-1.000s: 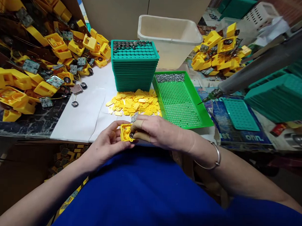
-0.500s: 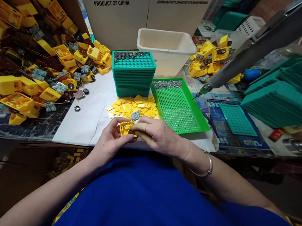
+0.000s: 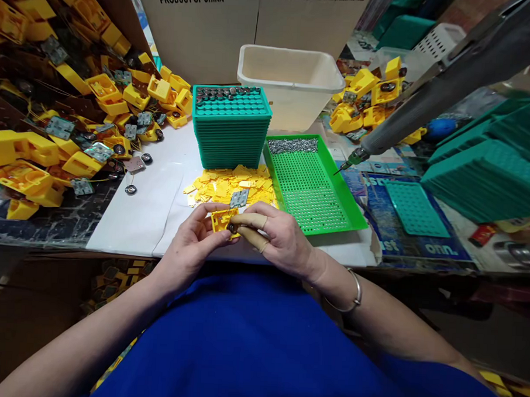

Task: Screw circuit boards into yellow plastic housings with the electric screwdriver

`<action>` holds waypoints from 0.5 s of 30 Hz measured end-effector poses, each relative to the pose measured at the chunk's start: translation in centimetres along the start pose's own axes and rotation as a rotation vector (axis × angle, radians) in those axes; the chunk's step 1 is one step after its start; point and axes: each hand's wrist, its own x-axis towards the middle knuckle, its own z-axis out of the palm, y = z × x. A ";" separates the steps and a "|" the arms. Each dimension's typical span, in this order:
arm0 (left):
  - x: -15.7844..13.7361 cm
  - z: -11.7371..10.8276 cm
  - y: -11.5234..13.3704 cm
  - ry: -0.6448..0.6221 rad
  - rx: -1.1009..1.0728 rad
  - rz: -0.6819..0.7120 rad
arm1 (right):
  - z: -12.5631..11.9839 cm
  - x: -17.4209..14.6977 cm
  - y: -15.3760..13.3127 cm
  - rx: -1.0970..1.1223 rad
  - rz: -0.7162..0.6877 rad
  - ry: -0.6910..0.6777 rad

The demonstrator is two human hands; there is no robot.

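Between both hands, just above the near table edge, is a small open yellow plastic housing point(image 3: 221, 220). My left hand point(image 3: 197, 236) is closed around its left side, thumb along the lower edge. Fingers of my right hand point(image 3: 281, 237), with tan covers on the fingertips, pinch a small round dark part point(image 3: 233, 227), which looks like a speaker, at the housing's right side. A grey circuit board point(image 3: 239, 198) sticks up behind the housing. Beyond it lies a heap of flat yellow plastic pieces point(image 3: 230, 183).
A green perforated tray point(image 3: 315, 192) with small metal screws stands right of the heap. Behind are stacked teal trays point(image 3: 231, 138) and a white bin point(image 3: 291, 100). A powered screwdriver point(image 3: 368, 147) hangs at right. Yellow housings with wired boards point(image 3: 28, 179) pile up at left.
The yellow housing has tilted slightly in my left hand, and my right fingers have shifted a little at its right side. The view has moved slightly.
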 end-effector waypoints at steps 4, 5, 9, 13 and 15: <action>-0.2 0.2 0.1 0.002 0.040 0.063 | 0.3 -0.1 0.0 -0.246 -0.060 0.072; -0.2 0.3 0.1 0.007 0.055 0.076 | 0.4 0.0 0.1 -0.249 -0.056 0.082; -0.2 0.3 -0.1 -0.007 0.102 0.089 | 0.4 0.4 0.1 -0.091 0.019 0.053; -0.4 0.0 -0.4 0.003 0.099 0.075 | 0.7 0.6 0.3 -0.075 -0.012 0.047; -0.5 -0.2 -0.5 0.017 0.085 0.070 | 1.0 0.6 0.4 -0.083 -0.086 0.055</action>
